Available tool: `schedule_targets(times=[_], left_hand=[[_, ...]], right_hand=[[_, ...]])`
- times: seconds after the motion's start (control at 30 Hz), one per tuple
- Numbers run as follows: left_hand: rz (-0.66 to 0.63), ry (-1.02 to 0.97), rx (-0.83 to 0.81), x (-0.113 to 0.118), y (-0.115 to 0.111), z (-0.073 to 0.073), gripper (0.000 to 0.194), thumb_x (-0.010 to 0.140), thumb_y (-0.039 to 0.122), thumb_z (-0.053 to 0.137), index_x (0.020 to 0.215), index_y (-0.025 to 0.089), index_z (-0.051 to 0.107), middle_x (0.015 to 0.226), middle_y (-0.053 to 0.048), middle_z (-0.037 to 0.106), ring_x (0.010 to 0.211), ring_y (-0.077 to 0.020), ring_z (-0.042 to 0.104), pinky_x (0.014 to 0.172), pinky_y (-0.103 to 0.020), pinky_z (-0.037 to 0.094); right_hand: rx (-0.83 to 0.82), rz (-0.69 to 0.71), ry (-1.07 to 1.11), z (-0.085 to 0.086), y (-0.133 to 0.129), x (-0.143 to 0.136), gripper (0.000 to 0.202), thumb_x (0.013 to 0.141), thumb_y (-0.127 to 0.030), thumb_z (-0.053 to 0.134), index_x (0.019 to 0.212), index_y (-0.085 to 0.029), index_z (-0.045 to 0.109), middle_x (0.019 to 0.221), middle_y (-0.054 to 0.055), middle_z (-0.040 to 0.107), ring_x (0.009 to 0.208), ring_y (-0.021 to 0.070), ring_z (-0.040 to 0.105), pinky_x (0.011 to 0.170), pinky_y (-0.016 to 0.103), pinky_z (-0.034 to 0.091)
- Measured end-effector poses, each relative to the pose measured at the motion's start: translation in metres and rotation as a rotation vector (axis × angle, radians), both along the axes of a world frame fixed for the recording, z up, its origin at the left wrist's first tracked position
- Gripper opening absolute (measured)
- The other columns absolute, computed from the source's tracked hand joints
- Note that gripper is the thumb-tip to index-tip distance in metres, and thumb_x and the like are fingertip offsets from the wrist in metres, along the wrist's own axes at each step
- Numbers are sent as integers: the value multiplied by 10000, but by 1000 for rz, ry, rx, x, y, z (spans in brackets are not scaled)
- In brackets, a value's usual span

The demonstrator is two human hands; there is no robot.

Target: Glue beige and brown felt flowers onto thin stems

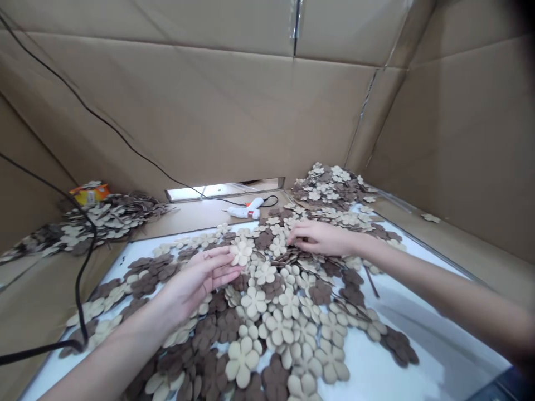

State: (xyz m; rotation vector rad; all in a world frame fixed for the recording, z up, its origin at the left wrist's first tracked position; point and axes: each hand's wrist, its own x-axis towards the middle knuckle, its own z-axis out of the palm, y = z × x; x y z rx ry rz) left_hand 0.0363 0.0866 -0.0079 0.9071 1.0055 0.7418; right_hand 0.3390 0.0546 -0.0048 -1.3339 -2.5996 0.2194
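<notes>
Between the fingertips of my left hand is a cream fabric flower, its petals facing up. My right hand reaches into the heap from the right, fingers curled down among the flowers; whatever they pinch is hidden. Around both hands lie many loose five-petal flowers, some cream and some brown, overlapping on a white board.
A white glue gun lies behind the heap, its cable running left. More flowers are piled at the back right and left, near an orange-yellow packet. Cardboard walls enclose the space. A black cable hangs at left.
</notes>
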Motion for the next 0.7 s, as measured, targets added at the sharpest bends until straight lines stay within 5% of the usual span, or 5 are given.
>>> schedule_targets(times=[0.13,0.27,0.47,0.7], left_hand=[[-128,93,37,7,0,-7,310,658,127,763,955,123,676,804,-104,741,715,-199,723,661,-244,599],[-236,202,99,3,3,-14,319,606,200,806,898,120,706,745,-86,742,641,-173,712,624,-218,587],[-286,329,149,-2,-2,-7,267,579,155,799,839,136,740,745,-79,752,535,-177,696,476,-205,561],[-244,356,260,-3,-5,-6,289,556,123,779,838,187,763,945,-93,748,380,-160,629,355,-235,504]], right_hand=[[54,-22,-8,-3,-13,-9,261,878,-174,459,1078,-201,625,1034,63,622,973,189,566,885,328,424],[103,32,-28,-2,1,-28,251,883,-170,462,1071,-200,624,1034,61,631,951,182,571,853,310,428],[296,275,-227,-12,40,-61,214,905,-204,477,1051,-245,627,1034,58,632,971,209,541,828,337,372],[270,380,-150,-15,57,-61,107,872,-242,547,853,-212,649,896,28,649,889,174,556,762,270,381]])
